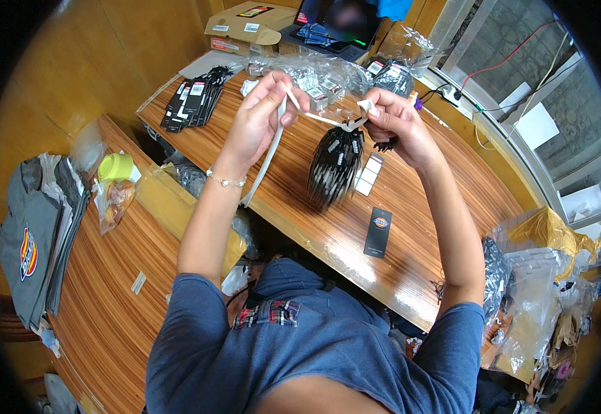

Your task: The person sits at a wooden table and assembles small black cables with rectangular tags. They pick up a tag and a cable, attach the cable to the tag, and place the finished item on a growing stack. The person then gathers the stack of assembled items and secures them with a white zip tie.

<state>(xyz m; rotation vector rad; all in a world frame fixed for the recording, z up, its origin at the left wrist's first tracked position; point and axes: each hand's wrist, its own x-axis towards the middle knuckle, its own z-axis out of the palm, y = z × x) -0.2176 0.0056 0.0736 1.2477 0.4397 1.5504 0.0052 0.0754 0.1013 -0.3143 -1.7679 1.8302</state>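
Between my hands stretches a white fabric strip point(271, 150), tied around the gathered top of a bunch of black hang tags point(333, 169). The bunch hangs over the wooden table, its tags fanned downward. My left hand point(262, 110) is closed on one end of the strip, and the long tail drops past my wrist. Just right of the bunch, my right hand point(398, 125) pinches the other end by the knot. Beneath it lies a white label strip point(369, 174). A single black hang tag point(376, 233) rests nearer to me.
Piled black tags point(195, 100) lie at the table's far left. Behind are clear plastic bags point(314, 79), a cardboard box point(249, 27) and a laptop point(335, 24). Folded grey garments point(38, 228) sit on the left table point(107, 310). Plastic wrapping point(535, 290) is heaped at right.
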